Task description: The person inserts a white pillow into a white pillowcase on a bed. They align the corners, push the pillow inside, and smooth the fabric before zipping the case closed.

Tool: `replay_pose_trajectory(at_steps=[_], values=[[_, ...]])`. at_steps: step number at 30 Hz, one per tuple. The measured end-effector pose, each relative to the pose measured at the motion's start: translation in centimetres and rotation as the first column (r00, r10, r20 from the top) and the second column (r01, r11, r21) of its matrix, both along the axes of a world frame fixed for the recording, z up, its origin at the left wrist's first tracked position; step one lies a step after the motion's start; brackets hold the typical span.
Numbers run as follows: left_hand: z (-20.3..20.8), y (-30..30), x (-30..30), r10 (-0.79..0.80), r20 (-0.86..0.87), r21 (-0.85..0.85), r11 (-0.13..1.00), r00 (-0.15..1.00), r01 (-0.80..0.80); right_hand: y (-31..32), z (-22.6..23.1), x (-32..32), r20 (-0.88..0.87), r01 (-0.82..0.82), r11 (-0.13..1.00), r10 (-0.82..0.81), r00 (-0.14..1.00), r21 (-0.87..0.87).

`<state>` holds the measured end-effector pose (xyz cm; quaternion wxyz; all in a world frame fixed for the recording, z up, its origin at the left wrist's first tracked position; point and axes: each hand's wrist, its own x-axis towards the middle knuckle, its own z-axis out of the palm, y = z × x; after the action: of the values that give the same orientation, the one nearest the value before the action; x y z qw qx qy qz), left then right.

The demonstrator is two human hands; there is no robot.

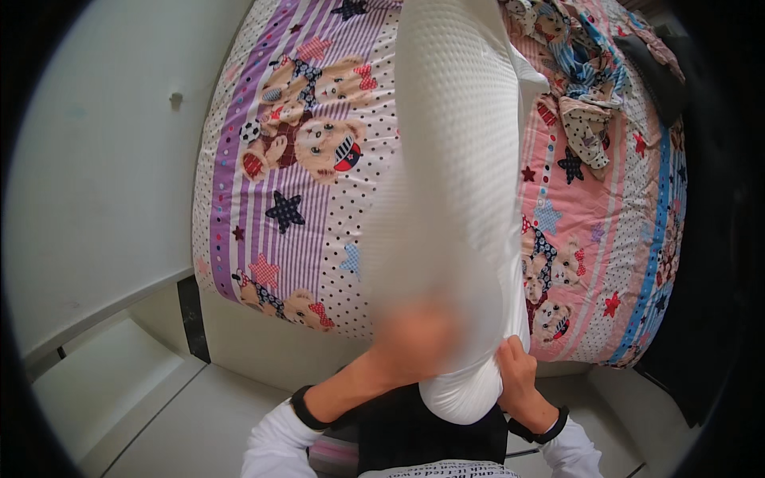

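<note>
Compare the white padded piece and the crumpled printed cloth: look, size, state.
The white padded piece is plain and dimpled; the crumpled printed cloth is multicoloured.
The white padded piece looks larger, stretched lengthwise; the crumpled printed cloth is bunched up.
The right hand grips the white padded piece; neither hand touches the crumpled printed cloth.
Both look like fabric.

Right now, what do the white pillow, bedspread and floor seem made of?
Pillow: matte fabric, perhaps knit; dimpled surface, wrinkled lower end; filling hidden.
Bedspread: printed cloth, possibly cotton; dull finish, soft creases.
Floor: probably ceramic tile; smooth, pale, dark straight joints.
</note>
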<state>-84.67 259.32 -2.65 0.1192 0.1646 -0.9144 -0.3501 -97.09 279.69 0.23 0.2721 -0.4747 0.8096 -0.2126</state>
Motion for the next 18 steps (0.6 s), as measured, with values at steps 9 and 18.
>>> replay_pose_trajectory(at_steps=[9,18], values=[[-6.5,-3.1,4.9,0.151,0.555,0.252,0.907,0.818,-0.338,-4.4,-11.9,3.2,-0.044,-0.079,0.948,0.069,0.997,-0.309],[-13.2,-8.3,4.8,0.704,0.011,0.12,0.704,0.71,-0.7,-10.9,-10.1,2.7,-0.073,-0.107,0.925,0.086,0.994,-0.366]])
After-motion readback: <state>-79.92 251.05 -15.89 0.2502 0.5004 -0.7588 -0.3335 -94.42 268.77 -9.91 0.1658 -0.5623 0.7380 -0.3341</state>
